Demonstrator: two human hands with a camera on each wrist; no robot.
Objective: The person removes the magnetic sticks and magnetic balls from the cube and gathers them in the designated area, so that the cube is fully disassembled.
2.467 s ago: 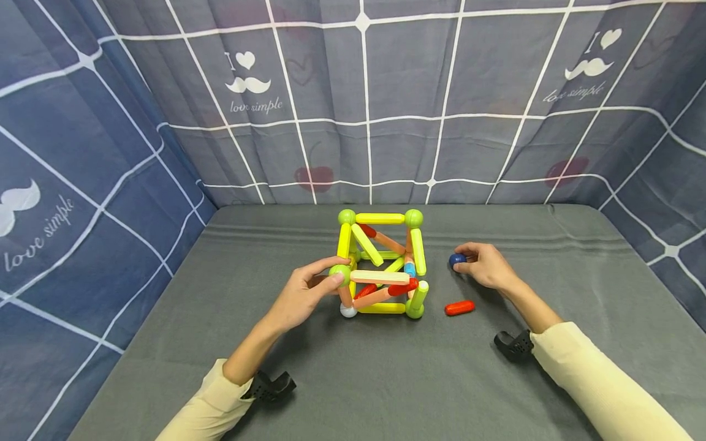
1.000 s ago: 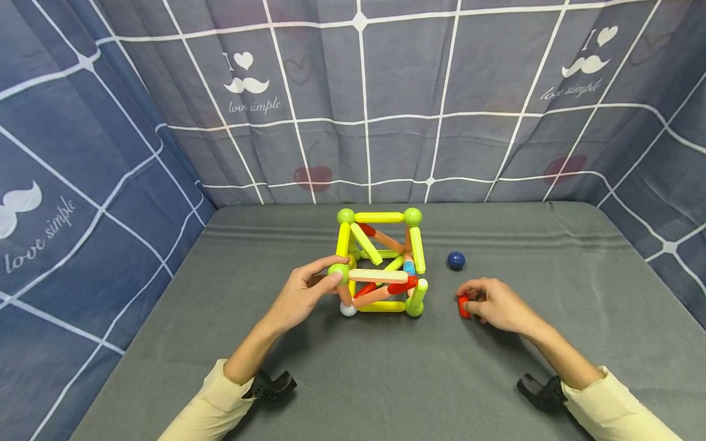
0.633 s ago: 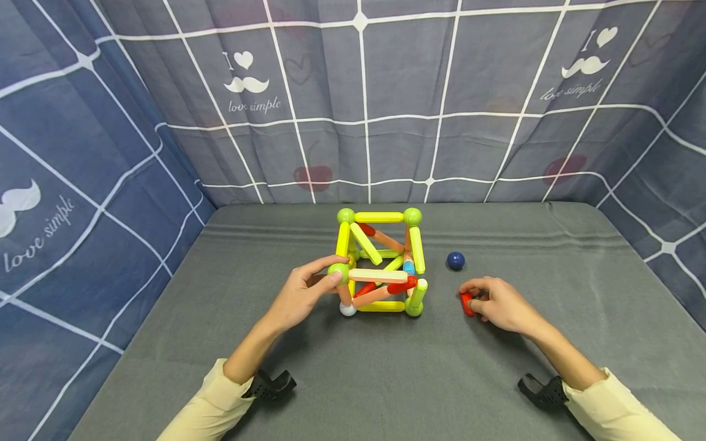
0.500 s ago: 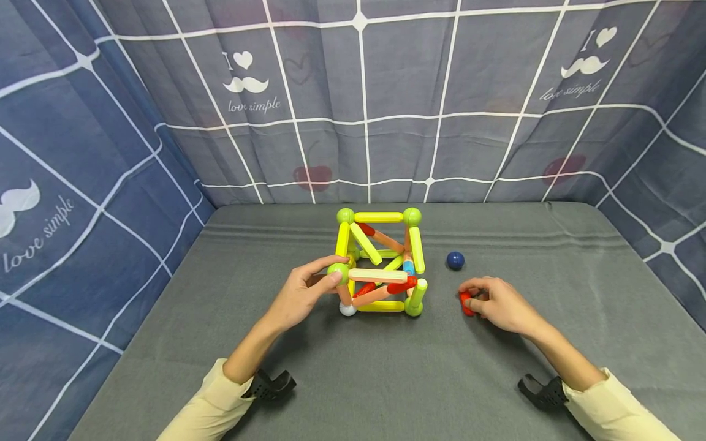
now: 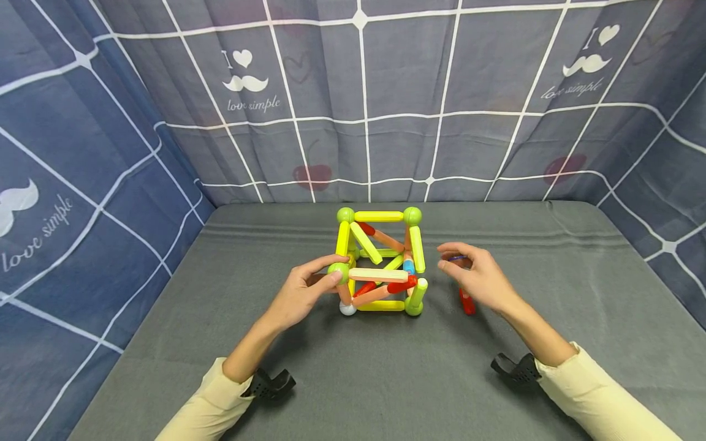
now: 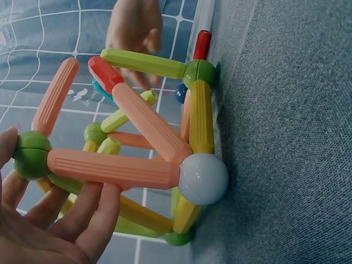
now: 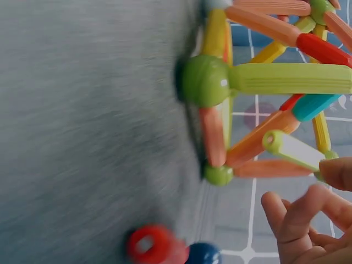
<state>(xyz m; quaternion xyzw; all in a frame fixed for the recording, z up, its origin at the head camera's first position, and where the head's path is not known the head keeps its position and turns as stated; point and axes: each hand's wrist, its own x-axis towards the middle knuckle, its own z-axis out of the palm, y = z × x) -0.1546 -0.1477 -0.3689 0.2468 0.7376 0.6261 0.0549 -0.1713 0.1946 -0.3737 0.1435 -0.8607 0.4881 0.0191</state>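
A cube-like frame of magnetic rods and balls (image 5: pixel 379 217) stands on the grey cloth. My left hand (image 5: pixel 298 297) pinches the green ball (image 5: pixel 337 273) at its near upper left corner, from which a peach rod (image 5: pixel 377 275) reaches right. Just right of the frame, my right hand (image 5: pixel 478 274) hovers with fingers spread and nothing between them. Below that hand lies a red rod (image 5: pixel 467 304), partly covered by it. A dark blue ball (image 7: pixel 203 254) sits beside the rod, mostly hidden behind the fingers in the head view.
A white ball (image 5: pixel 348 309) and a green ball (image 5: pixel 413 307) form the frame's near lower corners. Several rods slant inside the frame with free ends. A checked curtain (image 5: pixel 397 92) hangs behind the cloth-covered surface (image 5: pixel 375 380).
My right hand earlier let go of the blue ball, then turned the red rod lengthwise. Now it has released the rod and moved up and left toward the frame. My left hand stays put.
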